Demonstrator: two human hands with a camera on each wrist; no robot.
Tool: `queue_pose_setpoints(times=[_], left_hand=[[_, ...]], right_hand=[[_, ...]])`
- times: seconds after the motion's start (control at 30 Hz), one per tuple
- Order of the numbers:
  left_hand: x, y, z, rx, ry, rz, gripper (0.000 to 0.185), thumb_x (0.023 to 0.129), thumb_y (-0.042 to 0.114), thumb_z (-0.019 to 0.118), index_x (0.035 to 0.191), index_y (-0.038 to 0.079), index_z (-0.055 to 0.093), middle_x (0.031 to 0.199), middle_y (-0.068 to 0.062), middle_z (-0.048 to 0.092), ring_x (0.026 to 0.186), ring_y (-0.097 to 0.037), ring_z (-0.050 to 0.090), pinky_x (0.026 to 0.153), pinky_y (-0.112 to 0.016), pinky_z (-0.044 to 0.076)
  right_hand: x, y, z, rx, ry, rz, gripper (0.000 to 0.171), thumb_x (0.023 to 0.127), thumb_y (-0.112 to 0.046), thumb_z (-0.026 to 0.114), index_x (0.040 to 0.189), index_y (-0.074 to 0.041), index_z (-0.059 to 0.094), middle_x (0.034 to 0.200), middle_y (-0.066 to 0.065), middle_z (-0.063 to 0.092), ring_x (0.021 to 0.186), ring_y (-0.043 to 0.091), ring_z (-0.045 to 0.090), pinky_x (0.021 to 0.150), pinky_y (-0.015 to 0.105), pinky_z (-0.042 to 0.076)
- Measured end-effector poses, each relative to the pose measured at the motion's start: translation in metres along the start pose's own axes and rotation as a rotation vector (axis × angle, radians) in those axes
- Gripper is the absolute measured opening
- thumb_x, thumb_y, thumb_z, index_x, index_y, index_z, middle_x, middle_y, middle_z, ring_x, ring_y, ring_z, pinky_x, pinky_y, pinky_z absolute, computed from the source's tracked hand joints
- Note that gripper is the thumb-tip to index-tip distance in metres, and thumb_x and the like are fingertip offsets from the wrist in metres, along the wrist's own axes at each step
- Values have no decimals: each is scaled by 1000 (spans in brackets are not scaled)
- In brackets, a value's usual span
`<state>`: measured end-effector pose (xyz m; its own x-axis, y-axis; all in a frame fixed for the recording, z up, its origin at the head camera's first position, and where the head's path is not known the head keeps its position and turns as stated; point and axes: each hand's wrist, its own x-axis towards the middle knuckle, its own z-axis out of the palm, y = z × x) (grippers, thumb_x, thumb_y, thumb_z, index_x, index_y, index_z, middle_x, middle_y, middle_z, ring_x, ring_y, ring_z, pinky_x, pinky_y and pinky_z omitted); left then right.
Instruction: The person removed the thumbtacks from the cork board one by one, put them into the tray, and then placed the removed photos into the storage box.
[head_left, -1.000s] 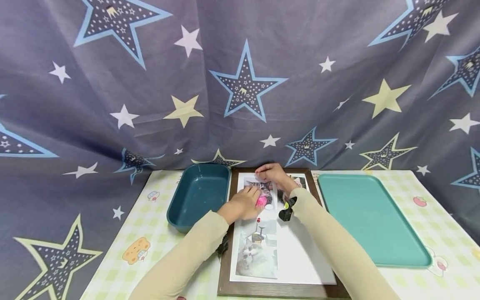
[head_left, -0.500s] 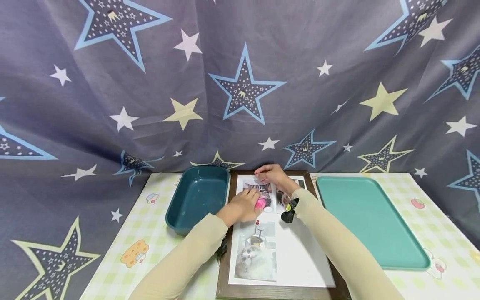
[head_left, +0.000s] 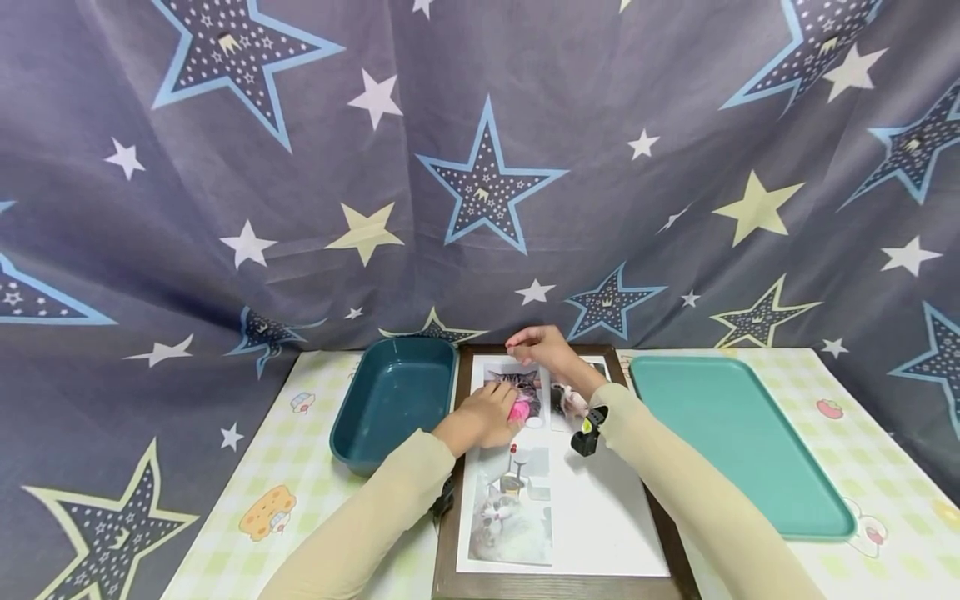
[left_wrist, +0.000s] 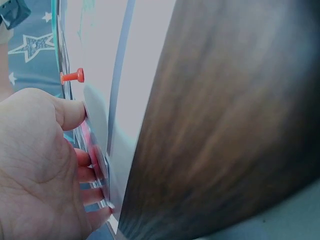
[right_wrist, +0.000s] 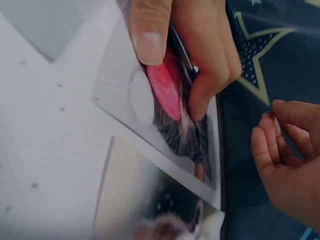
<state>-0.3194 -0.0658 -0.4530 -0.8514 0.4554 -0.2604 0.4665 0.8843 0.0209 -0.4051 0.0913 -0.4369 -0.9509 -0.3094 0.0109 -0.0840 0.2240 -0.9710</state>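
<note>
My left grip (head_left: 486, 415) lies on the upper cat photo (head_left: 517, 385), fingers curled down on it with a pink thing (head_left: 521, 409) under the fingertips; the wrist view shows my thumb (left_wrist: 70, 112) and fingertips pressing the print flat against the white board (head_left: 600, 517). A red pushpin (head_left: 513, 448) stands in the board just nearer me than that hand, at the top edge of the lower cat photo (head_left: 510, 517). All of this sits inside the dark wooden frame (head_left: 447, 533) lying on the checked table (head_left: 270, 467). Farther off, my right grip (head_left: 542, 347) hovers at the top edge of the upper cat photo, thumb and fingertips pinched together; whether something small is held between them I cannot tell. A dark blue tub (head_left: 393, 398) stands left of the frame, a teal tray (head_left: 738, 442) right of it, and the star-printed curtain (head_left: 480, 167) hangs behind.
</note>
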Motion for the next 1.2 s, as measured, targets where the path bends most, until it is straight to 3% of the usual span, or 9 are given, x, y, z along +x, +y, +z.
queue_pose_setpoints(times=[0.2, 0.3, 0.43, 0.6, 0.9, 1.2], left_hand=[[0, 1, 7, -1, -11, 2, 65, 108, 46, 36, 159, 6, 29, 167, -11, 25, 154, -29, 23, 128, -40, 23], [-1, 2, 8, 4, -17, -1, 65, 108, 46, 36, 159, 6, 29, 167, -12, 26, 155, -29, 23, 128, -41, 23], [-4, 3, 6, 6, -35, -14, 66, 108, 46, 36, 160, 6, 28, 168, -11, 24, 156, -29, 22, 128, -41, 22], [-7, 3, 4, -11, -35, -19, 66, 108, 46, 35, 161, 7, 26, 169, -11, 23, 156, -30, 20, 128, -41, 21], [0, 1, 1, 8, -15, 3, 65, 109, 44, 34, 161, 6, 25, 168, -12, 23, 156, -32, 22, 128, -42, 22], [1, 0, -5, -24, -35, -6, 67, 109, 46, 33, 162, 7, 21, 170, -11, 17, 157, -31, 17, 129, -43, 19]], right_hand=[[-26, -13, -3, -64, -27, -73, 25, 92, -3, 71, 113, 10, 70, 87, 8, 73, 78, 21, 64, 75, 31, 57], [-39, -21, -6, -91, -36, -100, 25, 93, -6, 72, 114, 9, 70, 96, 20, 73, 79, 16, 65, 71, 24, 55], [-54, -31, -13, -100, -53, -124, 27, 94, -8, 71, 116, 8, 70, 104, 25, 72, 79, 9, 66, 74, 22, 57], [-69, -41, -27, -111, -48, -137, 25, 95, -9, 70, 116, 6, 70, 105, 24, 72, 80, 10, 67, 74, 23, 58], [-88, -46, -61, -91, 27, -140, 24, 95, -12, 72, 112, 4, 73, 82, -9, 72, 74, 8, 64, 69, 24, 56], [-105, -49, -98, -92, 84, -113, 22, 96, -14, 72, 110, 3, 73, 78, -10, 71, 73, 8, 63, 68, 23, 55]])
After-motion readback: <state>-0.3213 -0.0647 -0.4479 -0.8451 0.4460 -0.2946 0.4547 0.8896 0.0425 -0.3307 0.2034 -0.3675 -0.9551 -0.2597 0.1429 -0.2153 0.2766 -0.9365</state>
